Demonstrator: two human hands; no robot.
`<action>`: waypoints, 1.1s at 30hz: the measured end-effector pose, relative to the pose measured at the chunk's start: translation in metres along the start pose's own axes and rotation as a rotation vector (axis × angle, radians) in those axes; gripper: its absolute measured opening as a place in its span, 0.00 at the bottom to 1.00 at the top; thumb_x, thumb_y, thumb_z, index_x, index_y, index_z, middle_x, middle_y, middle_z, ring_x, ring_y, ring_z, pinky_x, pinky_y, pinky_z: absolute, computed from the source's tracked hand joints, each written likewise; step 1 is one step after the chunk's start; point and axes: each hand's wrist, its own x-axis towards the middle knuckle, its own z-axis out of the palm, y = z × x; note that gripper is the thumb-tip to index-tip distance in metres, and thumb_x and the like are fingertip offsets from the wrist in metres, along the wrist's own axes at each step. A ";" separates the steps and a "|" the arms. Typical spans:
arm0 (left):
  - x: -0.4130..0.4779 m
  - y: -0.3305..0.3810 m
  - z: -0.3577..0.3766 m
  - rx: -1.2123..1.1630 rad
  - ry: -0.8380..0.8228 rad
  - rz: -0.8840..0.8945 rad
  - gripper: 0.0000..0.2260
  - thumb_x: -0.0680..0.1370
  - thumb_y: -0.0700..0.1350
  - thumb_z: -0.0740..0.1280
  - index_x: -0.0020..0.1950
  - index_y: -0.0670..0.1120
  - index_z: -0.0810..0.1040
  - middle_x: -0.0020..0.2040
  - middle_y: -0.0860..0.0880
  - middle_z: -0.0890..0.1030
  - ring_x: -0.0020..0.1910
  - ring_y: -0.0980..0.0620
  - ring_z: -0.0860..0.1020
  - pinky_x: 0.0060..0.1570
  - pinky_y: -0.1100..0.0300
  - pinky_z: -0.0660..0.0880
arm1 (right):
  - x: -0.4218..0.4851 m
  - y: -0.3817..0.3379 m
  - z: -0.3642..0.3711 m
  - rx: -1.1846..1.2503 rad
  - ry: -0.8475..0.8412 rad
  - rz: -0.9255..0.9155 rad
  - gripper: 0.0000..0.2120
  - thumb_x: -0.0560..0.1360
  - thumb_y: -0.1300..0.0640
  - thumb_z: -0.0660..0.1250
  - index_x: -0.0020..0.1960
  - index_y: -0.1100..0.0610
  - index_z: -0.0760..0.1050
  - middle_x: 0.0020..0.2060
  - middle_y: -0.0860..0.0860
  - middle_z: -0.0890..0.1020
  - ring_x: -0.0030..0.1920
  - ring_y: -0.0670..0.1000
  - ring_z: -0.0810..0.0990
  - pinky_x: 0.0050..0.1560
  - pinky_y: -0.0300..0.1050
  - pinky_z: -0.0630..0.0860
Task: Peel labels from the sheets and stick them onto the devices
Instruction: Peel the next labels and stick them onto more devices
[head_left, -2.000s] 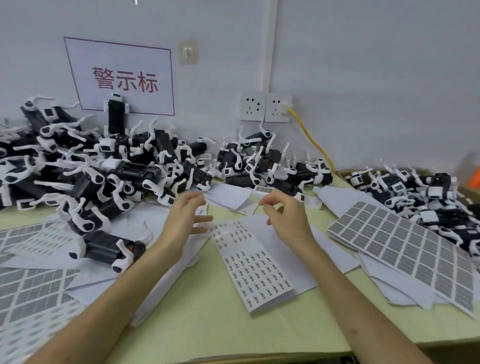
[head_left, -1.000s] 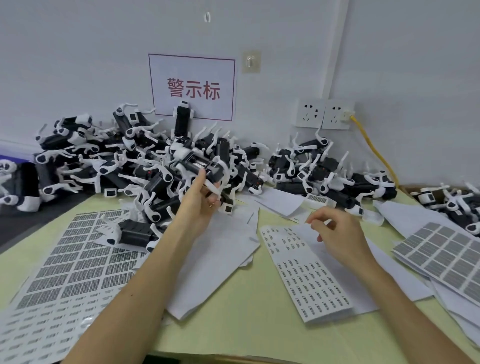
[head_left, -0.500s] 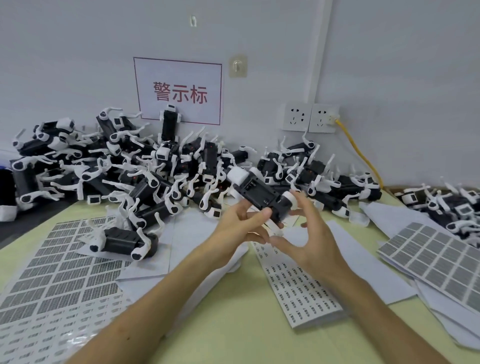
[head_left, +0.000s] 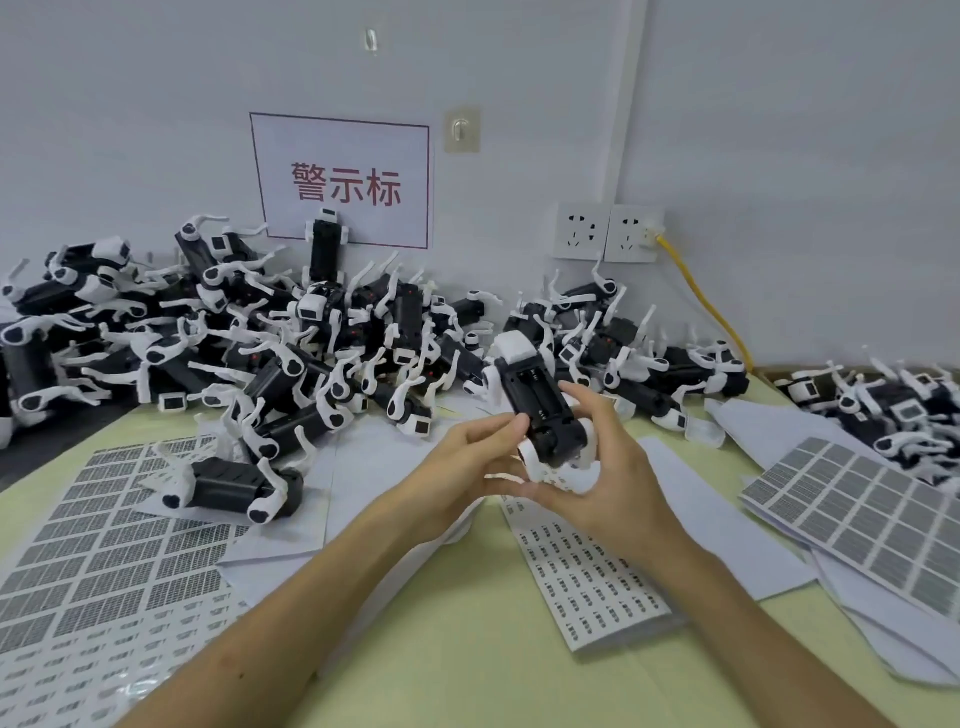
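You hold one device (head_left: 535, 410) above the centre sheet (head_left: 592, 582): left hand (head_left: 457, 473) pinches its side, right hand (head_left: 618, 478) cups its near end. Probably three label sheets, with left sheet (head_left: 104, 545) and right sheet (head_left: 857, 514). Device pile (head_left: 311, 338) uncountable.

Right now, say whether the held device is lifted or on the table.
Lifted: the left hand and right hand grip the device above the label sheet.

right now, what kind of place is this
Likely a factory labelling bench: a heap of identical black-and-white devices by the wall, printed label sheets across the table, and the left hand and right hand gripping one device.
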 end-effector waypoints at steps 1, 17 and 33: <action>0.001 -0.001 0.001 -0.007 -0.005 -0.011 0.19 0.83 0.55 0.66 0.66 0.45 0.83 0.58 0.44 0.85 0.48 0.48 0.81 0.58 0.48 0.80 | 0.000 0.000 0.000 0.021 0.004 -0.002 0.40 0.67 0.38 0.79 0.73 0.36 0.62 0.57 0.32 0.79 0.53 0.40 0.82 0.51 0.26 0.72; 0.009 0.008 -0.019 -0.089 0.570 0.042 0.19 0.85 0.59 0.60 0.52 0.45 0.81 0.37 0.48 0.77 0.30 0.52 0.75 0.33 0.59 0.73 | 0.011 -0.010 -0.021 1.005 0.089 0.481 0.20 0.75 0.46 0.61 0.56 0.61 0.78 0.38 0.60 0.81 0.37 0.57 0.77 0.37 0.48 0.75; -0.002 0.010 -0.010 -0.051 -0.082 -0.218 0.25 0.71 0.55 0.77 0.61 0.39 0.82 0.49 0.38 0.84 0.45 0.40 0.81 0.49 0.50 0.83 | 0.010 -0.011 -0.015 0.880 0.014 0.539 0.30 0.81 0.38 0.54 0.64 0.63 0.77 0.44 0.56 0.80 0.39 0.52 0.77 0.41 0.45 0.72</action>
